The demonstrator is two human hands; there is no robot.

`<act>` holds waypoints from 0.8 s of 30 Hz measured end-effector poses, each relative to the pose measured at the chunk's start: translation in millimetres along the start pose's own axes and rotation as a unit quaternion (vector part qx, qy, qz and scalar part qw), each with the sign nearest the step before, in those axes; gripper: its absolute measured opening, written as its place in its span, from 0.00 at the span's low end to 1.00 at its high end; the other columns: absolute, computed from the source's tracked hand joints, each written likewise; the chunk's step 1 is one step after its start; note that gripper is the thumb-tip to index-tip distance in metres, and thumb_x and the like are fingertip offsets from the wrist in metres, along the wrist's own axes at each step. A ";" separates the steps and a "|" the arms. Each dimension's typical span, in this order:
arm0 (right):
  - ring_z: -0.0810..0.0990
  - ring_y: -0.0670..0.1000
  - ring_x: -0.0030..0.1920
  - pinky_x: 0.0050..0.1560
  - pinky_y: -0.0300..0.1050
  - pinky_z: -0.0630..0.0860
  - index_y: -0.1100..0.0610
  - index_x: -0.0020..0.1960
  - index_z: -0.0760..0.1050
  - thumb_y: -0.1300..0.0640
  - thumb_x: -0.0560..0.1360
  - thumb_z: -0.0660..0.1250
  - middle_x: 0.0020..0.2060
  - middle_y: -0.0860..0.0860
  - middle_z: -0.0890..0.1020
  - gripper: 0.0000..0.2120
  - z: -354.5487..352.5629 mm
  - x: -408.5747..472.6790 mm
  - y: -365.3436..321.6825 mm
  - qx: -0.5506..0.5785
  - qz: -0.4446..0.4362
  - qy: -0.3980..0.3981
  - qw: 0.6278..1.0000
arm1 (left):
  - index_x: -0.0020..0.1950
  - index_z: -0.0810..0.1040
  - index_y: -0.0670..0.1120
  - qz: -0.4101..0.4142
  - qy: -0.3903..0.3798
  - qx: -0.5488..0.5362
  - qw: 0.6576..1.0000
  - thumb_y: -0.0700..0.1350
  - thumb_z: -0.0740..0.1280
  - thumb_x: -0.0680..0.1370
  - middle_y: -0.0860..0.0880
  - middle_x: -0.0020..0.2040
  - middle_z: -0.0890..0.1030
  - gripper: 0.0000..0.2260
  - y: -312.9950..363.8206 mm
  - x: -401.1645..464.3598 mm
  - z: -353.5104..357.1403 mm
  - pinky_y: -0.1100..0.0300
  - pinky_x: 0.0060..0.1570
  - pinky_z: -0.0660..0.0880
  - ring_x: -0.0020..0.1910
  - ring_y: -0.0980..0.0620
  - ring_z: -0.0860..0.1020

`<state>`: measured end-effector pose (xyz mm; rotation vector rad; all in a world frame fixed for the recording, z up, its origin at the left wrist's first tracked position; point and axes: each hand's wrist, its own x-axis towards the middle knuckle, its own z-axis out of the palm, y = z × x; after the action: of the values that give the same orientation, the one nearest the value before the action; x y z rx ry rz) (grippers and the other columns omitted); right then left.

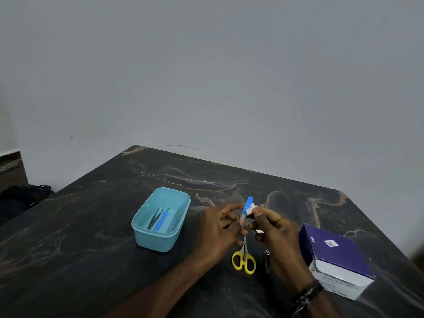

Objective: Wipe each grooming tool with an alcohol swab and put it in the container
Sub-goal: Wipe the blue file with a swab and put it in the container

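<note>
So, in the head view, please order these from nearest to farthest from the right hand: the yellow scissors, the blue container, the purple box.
From the right hand:
1. Yellow scissors, just below it, toward the person.
2. Purple box, on its right side.
3. Blue container, far left, beyond the left hand.

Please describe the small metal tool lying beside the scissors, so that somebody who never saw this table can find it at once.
Start at the purple and white box on the right side of the dark marble table. Between this box and the yellow-handled scissors lies a nail clipper, partly hidden by the right hand. It is slim, plain silver metal with no coloured handle, unlike the scissors.
</note>
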<state>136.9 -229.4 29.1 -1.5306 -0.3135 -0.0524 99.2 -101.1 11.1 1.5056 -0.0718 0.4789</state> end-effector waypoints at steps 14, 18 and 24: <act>0.82 0.44 0.29 0.26 0.33 0.73 0.65 0.58 0.76 0.73 0.71 0.68 0.33 0.53 0.86 0.16 -1.2 1.4 -1.2 0.076 0.034 -0.046 0.995 | 0.67 0.74 0.50 0.007 -0.029 0.047 0.998 0.38 0.69 0.76 0.42 0.35 0.83 0.20 1.2 -5.1 -0.1 0.62 0.29 0.76 0.34 0.46 0.84; 0.83 0.46 0.31 0.27 0.33 0.74 0.62 0.58 0.76 0.70 0.69 0.72 0.38 0.57 0.86 0.18 -4.2 3.4 -0.4 0.082 0.026 -0.010 0.996 | 0.70 0.71 0.50 0.013 -0.037 0.072 0.997 0.37 0.69 0.76 0.41 0.38 0.84 0.24 3.6 -3.4 -0.3 0.67 0.29 0.75 0.33 0.51 0.84; 0.82 0.50 0.35 0.29 0.37 0.72 0.62 0.55 0.77 0.68 0.69 0.73 0.41 0.57 0.87 0.15 -6.6 7.8 3.9 0.065 0.059 -0.015 0.996 | 0.71 0.70 0.48 0.022 -0.036 0.090 0.995 0.34 0.69 0.74 0.42 0.37 0.83 0.27 1.2 -1.6 -1.6 0.61 0.36 0.81 0.32 0.50 0.84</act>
<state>146.3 -234.4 27.1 -1.4190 -0.2452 0.0821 97.0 -99.9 11.6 1.7014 -0.1219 0.4760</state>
